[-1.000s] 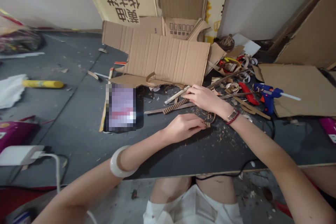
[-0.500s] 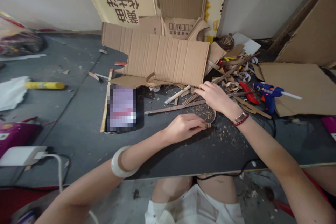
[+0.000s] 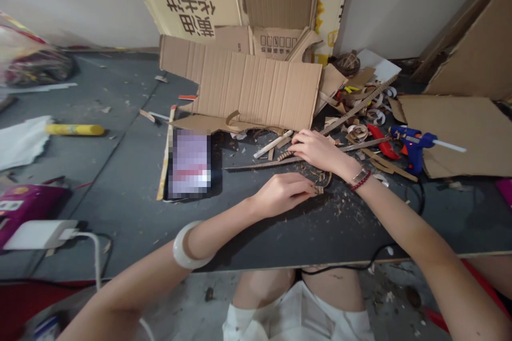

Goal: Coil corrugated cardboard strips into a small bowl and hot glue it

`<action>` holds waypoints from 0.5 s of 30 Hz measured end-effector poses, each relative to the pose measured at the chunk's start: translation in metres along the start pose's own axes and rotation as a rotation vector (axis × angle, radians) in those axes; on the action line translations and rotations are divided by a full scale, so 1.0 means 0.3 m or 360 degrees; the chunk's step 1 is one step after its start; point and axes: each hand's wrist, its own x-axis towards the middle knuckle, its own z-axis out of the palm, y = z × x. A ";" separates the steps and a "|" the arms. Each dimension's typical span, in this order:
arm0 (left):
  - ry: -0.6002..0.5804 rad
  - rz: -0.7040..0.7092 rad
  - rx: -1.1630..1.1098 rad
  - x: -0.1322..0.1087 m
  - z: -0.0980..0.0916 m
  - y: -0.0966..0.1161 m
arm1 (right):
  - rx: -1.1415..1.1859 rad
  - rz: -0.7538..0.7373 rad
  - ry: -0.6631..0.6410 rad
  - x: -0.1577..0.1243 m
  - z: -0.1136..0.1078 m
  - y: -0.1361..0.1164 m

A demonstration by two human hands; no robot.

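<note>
My left hand (image 3: 282, 192) rests on the dark table (image 3: 120, 170), its fingers pinched on a small curved cardboard piece (image 3: 322, 184). Just beyond it, my right hand (image 3: 316, 149) lies over a long corrugated cardboard strip (image 3: 348, 112) that slants up to the right, fingers curled around it. A thin flat cardboard strip (image 3: 260, 163) lies under that hand, and a pale stick (image 3: 272, 144) lies to its left. Cardboard crumbs are scattered around both hands.
A phone (image 3: 191, 164) lies left of my hands. A large corrugated sheet (image 3: 256, 88) and a printed box (image 3: 240, 0) stand behind. A blue glue gun (image 3: 412, 144), red cutters (image 3: 380, 141) and coiled strips lie to the right, and a yellow tube (image 3: 74, 129) far left.
My right hand slid right along the corrugated strip and then came back left, and the strip's far end has swung up to the right. My left hand has stayed in place.
</note>
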 end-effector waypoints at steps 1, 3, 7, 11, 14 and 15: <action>0.0001 0.0001 0.0005 0.000 0.000 0.000 | 0.0034 -0.0007 0.0002 0.005 -0.002 -0.002; 0.0000 -0.0002 0.0012 -0.001 -0.001 0.000 | 0.0108 -0.0005 0.0022 0.015 -0.009 -0.009; -0.0010 -0.0017 0.0007 -0.001 -0.001 0.002 | 0.0168 0.0042 0.0051 0.027 -0.019 -0.026; -0.0026 -0.0015 -0.0010 0.001 -0.002 0.005 | 0.0192 0.0264 0.0269 0.031 -0.069 -0.017; -0.0025 0.0005 -0.0022 0.002 -0.005 0.007 | 0.0032 0.0378 0.0566 0.022 -0.187 -0.011; -0.0023 0.0005 -0.0033 0.002 -0.006 0.007 | -0.0061 0.0392 0.0614 0.015 -0.237 -0.018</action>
